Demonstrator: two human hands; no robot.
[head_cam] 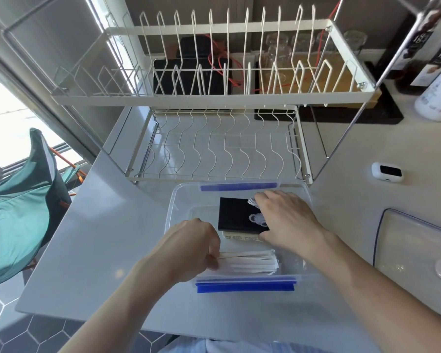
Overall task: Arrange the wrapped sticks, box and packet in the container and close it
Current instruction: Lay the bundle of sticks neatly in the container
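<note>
**Now both your hands work inside the open container**

Down at the near edge of the pale surface [107, 250], the clear plastic container [175, 200] sits open, a blue clip [245, 287] on its near rim and another [238, 186] on its far rim. Your left hand [194, 248] reaches in from 7 o'clock, its fingers curled round one end of the bundle of white wrapped sticks [250, 262], which lies flat along the container's near side. Your right hand [288, 220] comes in from 4 o'clock and lies over the right edge of the black box [233, 214] at the container's centre, thumb at the box's near corner and fingers spread across its far corner; whether they grip or merely press, you cannot tell. A pale packet [239, 236] peeks out just under the box's near edge. The clear lid [405, 243] rests on the surface at 3 o'clock of the container, apart from it. A white wire dish rack [214, 100] stands just beyond at 12 o'clock. A small white device [387, 172] lies at 2 o'clock.
</note>
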